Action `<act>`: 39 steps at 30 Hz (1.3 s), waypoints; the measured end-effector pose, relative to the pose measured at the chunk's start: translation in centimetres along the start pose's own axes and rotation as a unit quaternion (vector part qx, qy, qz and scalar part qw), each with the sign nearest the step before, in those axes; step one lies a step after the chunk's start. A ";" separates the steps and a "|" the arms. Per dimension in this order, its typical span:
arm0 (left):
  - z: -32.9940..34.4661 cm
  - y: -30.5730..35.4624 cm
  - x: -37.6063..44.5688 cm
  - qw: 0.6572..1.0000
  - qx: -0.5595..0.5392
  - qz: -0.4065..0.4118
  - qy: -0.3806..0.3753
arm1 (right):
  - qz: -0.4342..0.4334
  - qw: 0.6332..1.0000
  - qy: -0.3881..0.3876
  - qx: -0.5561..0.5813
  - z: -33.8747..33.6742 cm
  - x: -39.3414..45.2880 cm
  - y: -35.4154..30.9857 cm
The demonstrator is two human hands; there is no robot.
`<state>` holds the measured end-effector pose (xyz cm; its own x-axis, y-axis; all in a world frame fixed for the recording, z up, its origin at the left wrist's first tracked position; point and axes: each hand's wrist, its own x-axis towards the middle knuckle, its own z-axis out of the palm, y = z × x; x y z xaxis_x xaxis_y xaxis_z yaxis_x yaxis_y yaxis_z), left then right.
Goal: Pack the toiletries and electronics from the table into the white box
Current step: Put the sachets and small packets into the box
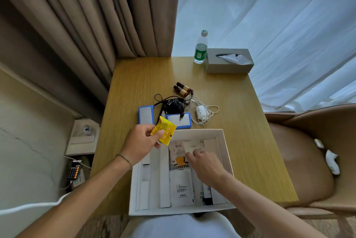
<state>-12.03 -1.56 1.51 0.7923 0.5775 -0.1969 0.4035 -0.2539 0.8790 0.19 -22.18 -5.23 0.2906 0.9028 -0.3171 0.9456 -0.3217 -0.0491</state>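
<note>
A yellow sachet (163, 130) is pinched between thumb and fingers of the left hand (142, 144), held above the 11 o'clock corner of the white box (227, 153). The right hand (207, 166) is lowered inside the box, fingers curled down onto a small white packet (193, 146); whether it is actually gripped cannot be told. More white packets and slim white boxes are seen lying flat in the box, among them a tea-cup printed sachet (180, 157).

The box is set at the 6 o'clock edge of the wooden table (240, 122). At 12 o'clock of the box, two blue-edged cases (179, 121) are laid side by side, with a tangled black cable (172, 104) partly over them. A white charger with cord (201, 112) is placed at 3 o'clock of the cable. Two small brown bottles (182, 89) are lying at 12 o'clock of the cable, touching each other. At the table's far edge, a water bottle (201, 48) stands upright just beside a grey tissue box (228, 62).
</note>
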 end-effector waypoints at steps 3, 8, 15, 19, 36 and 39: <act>0.2 -0.2 -0.6 0.999 0.030 -0.010 -0.038 | 0.014 0.999 -0.047 0.000 0.0 0.4 -0.2; 0.9 -0.9 -1.8 0.990 0.105 -0.007 -0.099 | 0.047 0.994 -0.100 0.014 -0.3 0.7 -0.1; 1.7 -2.1 -2.2 0.966 0.203 -0.021 -0.158 | 0.070 0.993 -0.068 0.069 -1.1 0.5 0.9; 3.5 -2.8 -2.7 0.952 0.235 -0.026 -0.196 | 0.089 0.990 0.009 0.105 -1.6 0.2 1.6; 12.0 -4.8 -4.2 0.860 0.416 0.080 -0.286 | 0.124 0.961 0.144 0.199 -2.8 -2.0 2.2; 12.1 -5.1 -4.4 0.830 0.455 0.144 -0.287 | 0.130 0.960 0.137 0.205 -2.6 -2.1 2.4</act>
<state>-11.98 -12.21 -7.35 0.8981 -0.0088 -0.4398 0.1299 -0.9499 0.2843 2.21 -24.07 -2.18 0.5906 0.7994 -0.1101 0.7146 -0.5815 -0.3888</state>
